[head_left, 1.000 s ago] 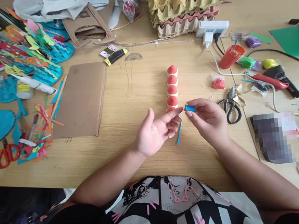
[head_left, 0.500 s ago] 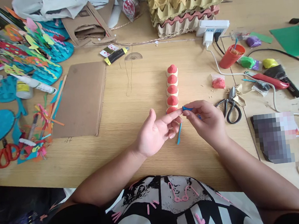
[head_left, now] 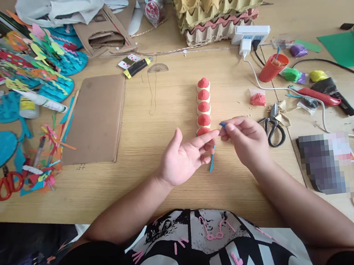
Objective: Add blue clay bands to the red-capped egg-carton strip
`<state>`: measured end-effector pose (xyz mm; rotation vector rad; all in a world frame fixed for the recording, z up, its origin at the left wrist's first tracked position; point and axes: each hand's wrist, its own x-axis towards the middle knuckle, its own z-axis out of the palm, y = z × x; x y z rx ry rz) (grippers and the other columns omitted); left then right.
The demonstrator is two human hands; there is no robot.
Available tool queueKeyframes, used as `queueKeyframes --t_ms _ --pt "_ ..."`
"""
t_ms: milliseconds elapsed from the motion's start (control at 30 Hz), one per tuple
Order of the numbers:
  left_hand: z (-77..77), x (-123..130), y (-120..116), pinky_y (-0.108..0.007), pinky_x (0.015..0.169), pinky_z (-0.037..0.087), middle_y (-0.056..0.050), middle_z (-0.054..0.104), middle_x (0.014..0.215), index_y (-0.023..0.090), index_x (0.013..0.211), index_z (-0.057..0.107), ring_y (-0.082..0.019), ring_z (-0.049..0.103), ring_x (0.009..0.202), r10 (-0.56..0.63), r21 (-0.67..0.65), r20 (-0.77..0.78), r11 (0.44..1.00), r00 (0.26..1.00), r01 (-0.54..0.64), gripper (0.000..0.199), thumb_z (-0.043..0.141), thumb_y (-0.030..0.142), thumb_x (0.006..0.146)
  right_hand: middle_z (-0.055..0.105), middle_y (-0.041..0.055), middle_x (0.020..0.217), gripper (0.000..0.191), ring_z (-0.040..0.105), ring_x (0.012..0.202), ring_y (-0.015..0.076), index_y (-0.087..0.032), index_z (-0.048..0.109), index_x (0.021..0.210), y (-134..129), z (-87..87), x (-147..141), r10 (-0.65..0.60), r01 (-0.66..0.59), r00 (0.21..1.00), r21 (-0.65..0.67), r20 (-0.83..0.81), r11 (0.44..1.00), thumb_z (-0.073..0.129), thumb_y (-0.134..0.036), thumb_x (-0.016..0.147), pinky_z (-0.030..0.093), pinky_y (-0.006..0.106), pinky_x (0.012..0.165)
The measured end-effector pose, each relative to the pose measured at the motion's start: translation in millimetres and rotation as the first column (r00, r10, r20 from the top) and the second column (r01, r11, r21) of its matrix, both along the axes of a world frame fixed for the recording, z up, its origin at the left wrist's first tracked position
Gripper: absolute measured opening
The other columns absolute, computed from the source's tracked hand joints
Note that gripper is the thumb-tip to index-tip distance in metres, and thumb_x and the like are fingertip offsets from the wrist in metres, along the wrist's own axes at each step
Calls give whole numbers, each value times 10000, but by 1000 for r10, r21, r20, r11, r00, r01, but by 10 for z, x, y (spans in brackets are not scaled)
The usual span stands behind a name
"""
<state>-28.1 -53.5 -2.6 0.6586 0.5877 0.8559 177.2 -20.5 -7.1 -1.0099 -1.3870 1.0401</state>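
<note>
**Blue piece (head_left: pixel 223 124) pinched in my right hand (head_left: pixel 248 140)**

My right thumb and forefinger are clamped on the blue piece, above the table (head_left: pixel 163 125), at the tip of my left forefinger; I cannot tell whether that fingertip touches it. My left hand (head_left: pixel 179 157) is palm up, thumb spread well apart, forefinger straight, the other fingers loosely curled. Under them a blue stick (head_left: pixel 212 162) shows, its far end hidden. Just beyond my left forefinger runs the red-topped row (head_left: pixel 204 107), its near end partly covered by that finger.

To the right of my right hand lie the cutters (head_left: pixel 274 128), with the pink packet (head_left: pixel 257 98) beyond them and the red cup (head_left: pixel 272 68) farther out. On the left are the cardboard (head_left: pixel 93 120) and, near the table's edge, the scissors (head_left: pixel 9 183). Farthest away, the egg trays (head_left: pixel 219 6) stand stacked beside the power strip (head_left: pixel 258 32).
</note>
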Motion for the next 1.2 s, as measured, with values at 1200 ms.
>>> queueKeyframes --t_ms 1200 --pt "-74 44 -60 -464 887 440 -103 557 1064 327 1383 725 -293 533 1094 -59 172 -91 982 994 74 1193 -164 912 844 776 17 774 175 722 677 182 -290 788 1030 -71 50 12 -153 -116 877 510 456 852 703 -161 948 594 346 658"
